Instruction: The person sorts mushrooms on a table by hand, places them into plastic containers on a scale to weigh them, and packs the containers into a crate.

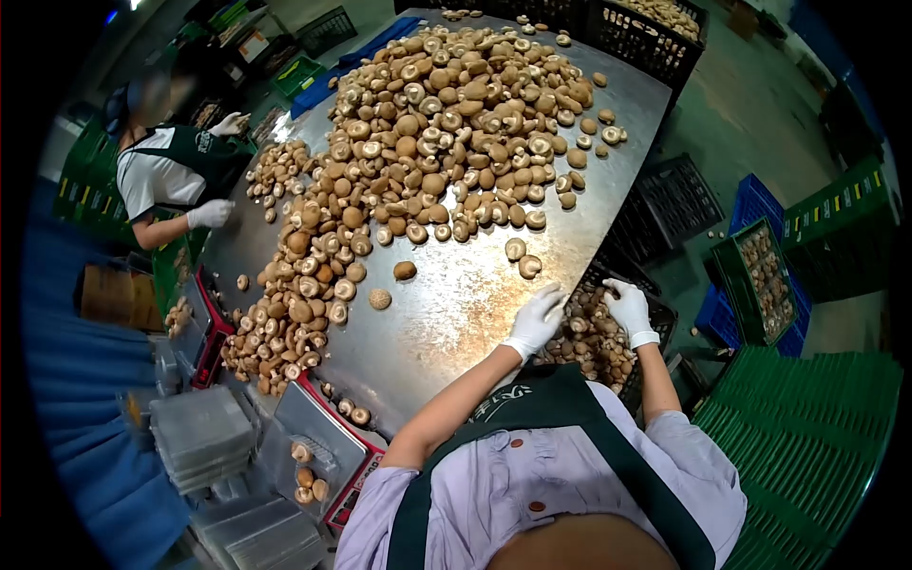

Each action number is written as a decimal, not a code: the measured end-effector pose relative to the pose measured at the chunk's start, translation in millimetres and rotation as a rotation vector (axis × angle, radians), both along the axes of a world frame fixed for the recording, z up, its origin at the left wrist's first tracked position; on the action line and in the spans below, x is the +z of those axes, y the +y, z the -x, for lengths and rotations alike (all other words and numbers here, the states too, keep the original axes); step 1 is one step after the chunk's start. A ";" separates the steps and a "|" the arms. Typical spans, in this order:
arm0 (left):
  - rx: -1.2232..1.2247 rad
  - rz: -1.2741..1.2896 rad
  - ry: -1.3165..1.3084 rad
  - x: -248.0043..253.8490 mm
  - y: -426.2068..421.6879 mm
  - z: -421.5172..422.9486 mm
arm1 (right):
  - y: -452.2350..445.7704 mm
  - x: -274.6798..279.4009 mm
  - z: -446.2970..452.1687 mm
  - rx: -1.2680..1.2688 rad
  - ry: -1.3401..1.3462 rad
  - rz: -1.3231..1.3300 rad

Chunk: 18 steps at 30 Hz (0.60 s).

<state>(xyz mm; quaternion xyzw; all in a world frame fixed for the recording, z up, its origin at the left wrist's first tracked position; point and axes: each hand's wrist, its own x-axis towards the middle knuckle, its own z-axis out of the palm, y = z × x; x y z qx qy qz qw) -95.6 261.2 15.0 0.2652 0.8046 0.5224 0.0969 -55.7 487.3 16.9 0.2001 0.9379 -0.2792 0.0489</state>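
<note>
Your white-gloved left hand (537, 319) and white-gloved right hand (631, 312) flank a black plastic crate (663, 326), already holding many brown round-capped mushrooms (591, 340); I cannot tell whether your fingers are apart, together or clamped on one. A far larger mushroom heap (446, 123) (plus a few strays (530, 266)) is left on the grey metal table (456, 304).

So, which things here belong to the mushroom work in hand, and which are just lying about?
Seemingly in the work:
gloved left hand
gloved right hand
mushrooms just below the hands
mushroom heap
metal table

Probably just standing by, untouched by these hands:
stacked green trays
clear plastic containers
black crate beyond the right hand
</note>
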 end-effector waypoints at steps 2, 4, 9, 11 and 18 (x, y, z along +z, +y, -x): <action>0.167 0.003 0.076 5.0 -13.8 6.5 | -21.8 14.8 16.4 0.030 0.126 0.037; 0.282 0.040 0.129 -0.2 -34.5 12.5 | -46.7 6.6 37.9 0.118 0.226 0.049; 0.508 0.229 0.297 -27.4 -106.4 17.7 | -121.4 21.5 96.7 0.374 0.328 0.140; 0.615 0.377 0.335 -32.3 -135.4 10.6 | -147.0 14.6 119.2 0.427 0.531 0.022; 0.858 0.718 0.346 -53.0 -179.0 -16.4 | -211.3 23.6 195.5 0.536 0.173 -0.111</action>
